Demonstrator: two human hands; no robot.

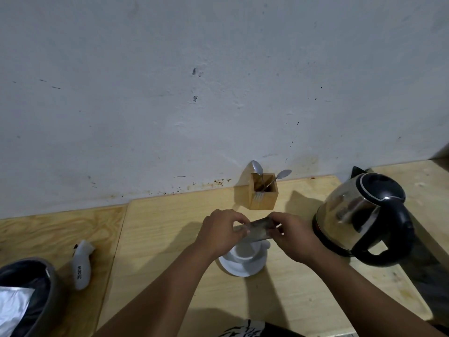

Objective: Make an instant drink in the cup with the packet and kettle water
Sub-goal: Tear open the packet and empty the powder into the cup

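Left hand (220,231) and right hand (290,233) both pinch packet (257,231) above cup (244,251). Packet blurry, maybe not torn yet. Tear slowly over cup; kettle (359,215) waits at 3 o'clock.

Glossy metal kettle (349,210); matt wooden table (170,215).

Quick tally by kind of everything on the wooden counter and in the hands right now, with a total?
Packet, held between left hand and right hand: 1
Cup: 1
Saucer: 1
Kettle: 1
Spoons: 2
Wooden holder: 1
White handheld gadget: 1
Grey bin, partly in view: 1
Total: 9
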